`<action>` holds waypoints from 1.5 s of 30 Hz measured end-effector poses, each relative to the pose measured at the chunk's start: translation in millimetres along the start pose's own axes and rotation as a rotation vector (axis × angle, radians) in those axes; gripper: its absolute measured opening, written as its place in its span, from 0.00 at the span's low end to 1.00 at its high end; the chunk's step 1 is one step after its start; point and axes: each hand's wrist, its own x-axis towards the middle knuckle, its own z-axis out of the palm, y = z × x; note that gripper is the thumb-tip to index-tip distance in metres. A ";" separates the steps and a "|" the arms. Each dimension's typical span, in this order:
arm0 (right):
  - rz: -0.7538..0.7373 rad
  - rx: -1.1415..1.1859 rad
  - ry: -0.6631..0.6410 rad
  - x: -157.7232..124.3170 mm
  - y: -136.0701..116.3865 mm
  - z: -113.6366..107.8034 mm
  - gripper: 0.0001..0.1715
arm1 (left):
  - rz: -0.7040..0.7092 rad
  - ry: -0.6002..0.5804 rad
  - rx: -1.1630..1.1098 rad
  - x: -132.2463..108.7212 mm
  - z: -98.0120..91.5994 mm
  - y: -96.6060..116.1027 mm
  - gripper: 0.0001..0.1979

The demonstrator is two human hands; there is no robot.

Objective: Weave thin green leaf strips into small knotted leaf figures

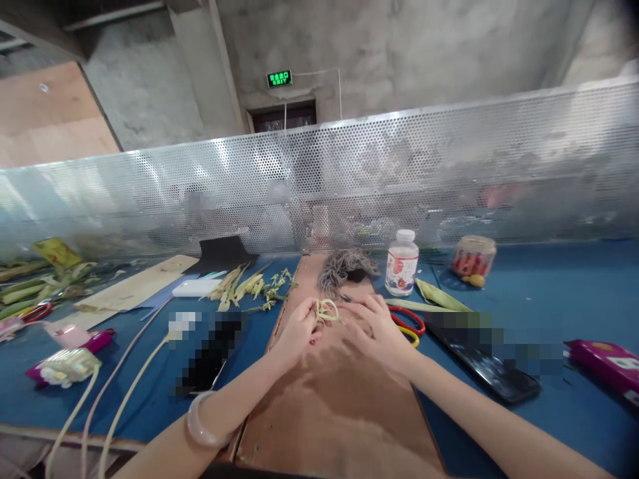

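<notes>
My left hand (298, 330) is closed, its thumb and fingers pinching a thin pale-green plant strip (329, 310) bent into a small loop. My right hand (372, 327) is just to the right of the loop, its fingers apart and stretched toward it, palm down over the brown board (339, 419). I see no thing held in it. A bundle of grey yarn (345, 268) lies right behind both hands. Red-and-yellow-handled scissors (413, 324) lie beside my right hand, their blades not clearly visible.
A white bottle (402, 266) and a jar (474, 258) stand at the back right, near a green leaf (439, 296). Phones (494, 366) lie on both sides. Wilted plant pieces (244, 286), cables (127, 382) and a beige sheet (144, 289) are left. A perforated metal screen (224, 186) closes the back.
</notes>
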 end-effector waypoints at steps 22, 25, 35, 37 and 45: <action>0.527 0.943 -0.267 -4.1 -13.4 16.5 0.41 | 0.070 0.068 0.183 3.6 -9.5 -8.9 0.14; 0.511 1.023 -0.356 -2.3 -13.1 8.6 0.45 | 0.075 0.139 0.225 5.0 -12.1 -6.9 0.15; 0.436 1.008 -0.354 -1.2 -8.0 2.6 0.46 | 0.049 0.426 0.068 25.3 -34.4 -17.1 0.11; 0.426 0.990 -0.359 -1.9 -5.5 3.0 0.45 | 0.063 0.454 0.047 28.0 -38.3 -20.7 0.11; 0.401 0.934 -0.386 -2.9 0.2 1.8 0.44 | -0.001 0.427 -0.041 33.2 -43.6 -18.4 0.09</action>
